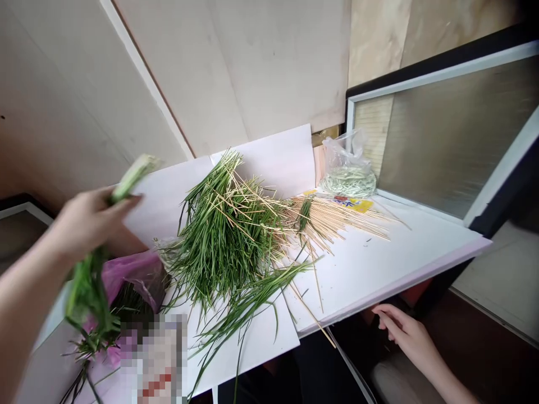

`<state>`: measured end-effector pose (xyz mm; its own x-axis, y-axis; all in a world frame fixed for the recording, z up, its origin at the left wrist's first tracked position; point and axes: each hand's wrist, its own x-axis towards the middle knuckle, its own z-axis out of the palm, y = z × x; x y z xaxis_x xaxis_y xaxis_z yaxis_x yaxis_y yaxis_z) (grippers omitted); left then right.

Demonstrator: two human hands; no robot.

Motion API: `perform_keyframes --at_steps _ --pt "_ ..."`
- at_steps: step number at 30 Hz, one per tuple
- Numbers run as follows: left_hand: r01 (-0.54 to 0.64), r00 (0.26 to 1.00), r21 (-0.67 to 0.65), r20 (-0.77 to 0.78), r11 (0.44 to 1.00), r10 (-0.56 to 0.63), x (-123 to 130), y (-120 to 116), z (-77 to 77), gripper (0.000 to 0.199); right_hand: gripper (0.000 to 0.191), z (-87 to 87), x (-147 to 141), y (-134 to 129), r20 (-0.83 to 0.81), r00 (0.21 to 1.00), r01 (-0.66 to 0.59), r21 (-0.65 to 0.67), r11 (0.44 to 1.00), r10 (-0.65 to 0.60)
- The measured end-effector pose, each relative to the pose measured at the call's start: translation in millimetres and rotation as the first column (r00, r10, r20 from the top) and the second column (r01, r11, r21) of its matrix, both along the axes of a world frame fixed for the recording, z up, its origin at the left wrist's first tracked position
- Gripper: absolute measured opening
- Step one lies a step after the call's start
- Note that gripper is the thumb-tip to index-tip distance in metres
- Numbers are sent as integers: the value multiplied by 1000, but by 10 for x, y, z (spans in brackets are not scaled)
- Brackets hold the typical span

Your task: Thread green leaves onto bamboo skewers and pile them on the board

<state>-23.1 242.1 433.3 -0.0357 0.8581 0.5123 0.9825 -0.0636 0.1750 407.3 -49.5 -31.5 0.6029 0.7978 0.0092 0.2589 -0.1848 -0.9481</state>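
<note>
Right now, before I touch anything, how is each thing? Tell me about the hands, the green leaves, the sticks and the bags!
Left hand: holding a green bundle, blurred.
Right hand: empty, fingers curled, below the board's edge.
Pile of long green leaves: loose, heaped.
Thin wooden sticks: loose, fanned out.
Clear plastic bag: holding pale green stalks.
Pink plastic bag: crumpled.

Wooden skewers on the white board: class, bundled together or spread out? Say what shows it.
Spread out: the wooden skewers fan across the white board, tips splayed apart, other ends under the green blades.
</note>
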Motion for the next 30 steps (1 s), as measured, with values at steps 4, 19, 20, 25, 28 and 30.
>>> perform_keyframes --at_steps 4,19,20,25,28,30 --pt "462 865 -375 -10 804 -502 1033 -475 -873 31 36 57 -36 8 1 1000 30 28 999 -30" --pt "685 677 -380 17 621 -736 1757 -367 -2738 17 31 1000 359 524 567 793 236 52 970 -223" --pt "688 677 -380 28 619 -735 1746 -356 -2723 13 27 1121 473 685 619 759 243 15 970 -200" --pt "662 708 -410 66 628 -703 1729 -312 -2634 2 8 1535 941 1544 790 610 228 -251 941 63" --pt "639 722 -472 98 607 -684 1733 -291 -2638 4 17 1607 1049 1866 818 546 266 -376 888 183" --pt "650 717 -473 122 595 -686 1732 -283 -2666 5 20 1611 1067 1971 823 516 292 -431 854 238"
